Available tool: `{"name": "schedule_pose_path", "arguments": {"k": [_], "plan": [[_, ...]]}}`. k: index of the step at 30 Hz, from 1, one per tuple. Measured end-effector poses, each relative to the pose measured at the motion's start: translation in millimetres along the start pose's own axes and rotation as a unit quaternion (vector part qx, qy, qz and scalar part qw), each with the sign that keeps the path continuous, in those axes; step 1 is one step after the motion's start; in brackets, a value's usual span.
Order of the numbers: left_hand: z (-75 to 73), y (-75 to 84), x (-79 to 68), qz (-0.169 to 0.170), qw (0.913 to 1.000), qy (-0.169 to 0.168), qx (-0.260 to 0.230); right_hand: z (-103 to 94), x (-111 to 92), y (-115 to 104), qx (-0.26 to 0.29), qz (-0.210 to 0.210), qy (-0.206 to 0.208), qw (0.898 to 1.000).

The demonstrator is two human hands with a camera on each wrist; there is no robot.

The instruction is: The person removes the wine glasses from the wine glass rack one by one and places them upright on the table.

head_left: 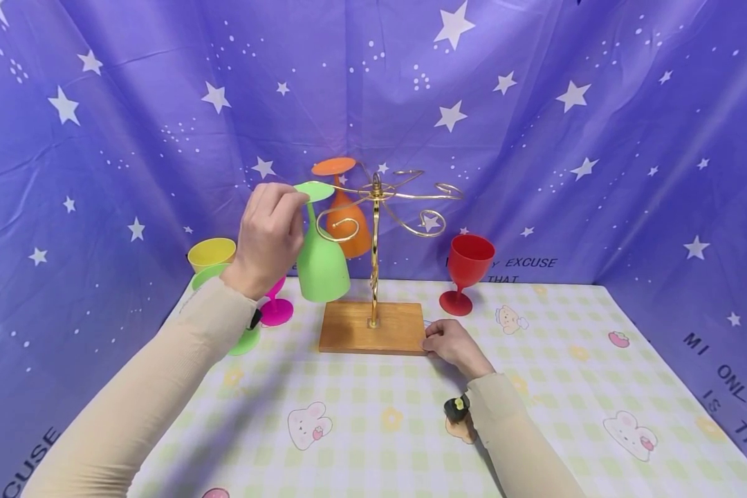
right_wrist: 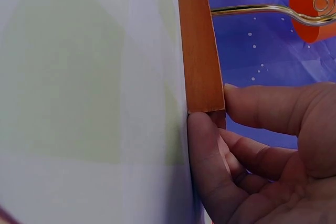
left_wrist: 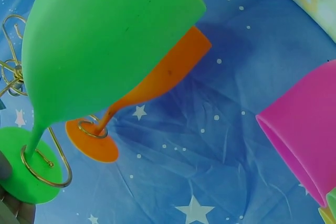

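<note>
My left hand [head_left: 270, 228] pinches the foot of a light green goblet [head_left: 322, 266] that hangs upside down. In the left wrist view, a curled gold wire hook [left_wrist: 63, 166] loops around the goblet's stem beside the foot. Behind it, an orange goblet [head_left: 353, 232] hangs inverted from another arm of the gold rack [head_left: 375, 263]. My right hand [head_left: 451, 344] holds the front right corner of the rack's wooden base [head_left: 370, 335]. In the right wrist view its thumb lies against the upper edge of the base [right_wrist: 202, 51] and other fingers rest at the end.
A red goblet [head_left: 471, 259] stands upright right of the rack. On the left stand a yellow cup [head_left: 211, 252], a second green goblet [head_left: 244, 342] and a magenta goblet [head_left: 277, 311], partly hidden by my left arm. A checked cloth [head_left: 373, 443] covers the table; a starry curtain [head_left: 361, 83] hangs behind.
</note>
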State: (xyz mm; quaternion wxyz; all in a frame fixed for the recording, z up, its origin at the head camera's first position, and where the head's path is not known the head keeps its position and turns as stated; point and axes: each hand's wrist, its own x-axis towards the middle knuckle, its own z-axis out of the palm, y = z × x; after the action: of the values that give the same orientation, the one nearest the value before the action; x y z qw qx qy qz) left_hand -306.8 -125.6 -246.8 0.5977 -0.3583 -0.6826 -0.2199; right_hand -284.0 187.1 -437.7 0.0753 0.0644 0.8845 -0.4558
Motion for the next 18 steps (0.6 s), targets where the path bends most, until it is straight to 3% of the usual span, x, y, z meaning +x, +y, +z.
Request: {"name": "schedule_pose_path", "arguments": {"k": [18], "plan": [[0.6, -8.3, 1.0, -0.038, 0.9989, 0.025, 0.015, -0.9, -0.6, -0.1, 0.009, 0.007, -0.004, 1.000]]}}
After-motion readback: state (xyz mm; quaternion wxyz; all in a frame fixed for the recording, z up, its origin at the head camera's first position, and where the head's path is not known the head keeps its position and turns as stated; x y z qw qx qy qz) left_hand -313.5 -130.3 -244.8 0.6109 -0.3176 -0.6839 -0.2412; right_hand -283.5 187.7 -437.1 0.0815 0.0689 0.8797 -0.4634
